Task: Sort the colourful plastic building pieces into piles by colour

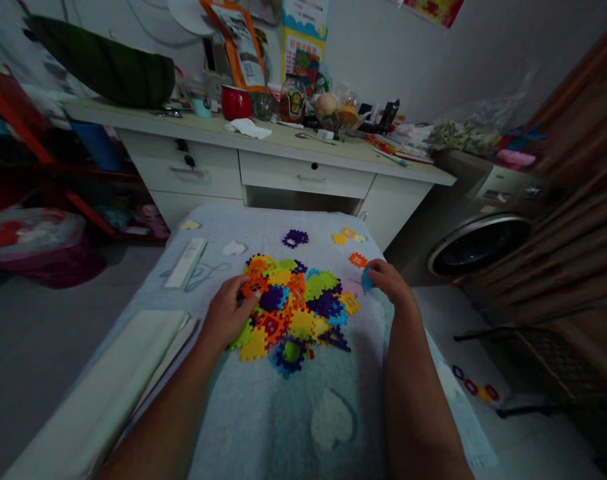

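A heap of flat, toothed plastic building pieces (296, 307) in orange, yellow, green, purple and blue lies on a pale blue towel-covered surface (273, 413). My left hand (228, 312) rests on the heap's left edge, its fingers curled over an orange piece (253, 287). At the heap's right side, my right hand (390, 280) pinches a small blue piece (367, 280). Loose pieces lie farther back: a purple one (295, 238), yellow ones (347, 236) and an orange one (358, 259).
A white remote-like bar (186, 262) and a folded pale cloth (108, 387) lie at the left. Behind stands a cluttered white desk (303, 170) with drawers. A washing machine (478, 243) sits at the right, with a few pieces on the floor (476, 388).
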Demonstrator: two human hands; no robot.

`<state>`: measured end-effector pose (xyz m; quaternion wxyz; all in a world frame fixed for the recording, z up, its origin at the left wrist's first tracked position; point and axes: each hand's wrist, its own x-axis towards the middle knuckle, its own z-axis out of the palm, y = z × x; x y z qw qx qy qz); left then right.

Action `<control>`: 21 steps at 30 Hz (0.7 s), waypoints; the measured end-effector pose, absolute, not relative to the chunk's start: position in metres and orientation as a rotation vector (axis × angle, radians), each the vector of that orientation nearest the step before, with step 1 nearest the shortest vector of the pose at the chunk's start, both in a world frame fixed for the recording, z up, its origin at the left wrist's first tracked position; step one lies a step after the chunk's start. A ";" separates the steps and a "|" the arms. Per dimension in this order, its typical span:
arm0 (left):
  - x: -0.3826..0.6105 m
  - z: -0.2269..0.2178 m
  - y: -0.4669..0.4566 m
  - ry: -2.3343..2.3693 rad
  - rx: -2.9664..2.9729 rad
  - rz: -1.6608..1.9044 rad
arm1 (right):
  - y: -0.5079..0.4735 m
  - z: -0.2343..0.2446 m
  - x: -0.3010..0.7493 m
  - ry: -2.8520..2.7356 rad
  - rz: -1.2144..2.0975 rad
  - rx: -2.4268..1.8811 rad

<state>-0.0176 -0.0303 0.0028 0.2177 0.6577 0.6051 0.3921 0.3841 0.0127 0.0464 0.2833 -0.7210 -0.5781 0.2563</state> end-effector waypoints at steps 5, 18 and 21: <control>-0.025 0.001 -0.024 1.635 1.840 1.071 | 0.016 0.036 0.388 -1.589 0.454 -2.070; -0.020 0.000 -0.014 1.600 1.753 1.236 | 0.026 0.015 0.368 -1.842 0.090 -2.200; -0.021 -0.002 -0.014 1.588 1.760 1.234 | 0.029 0.012 0.359 -1.827 0.093 -2.244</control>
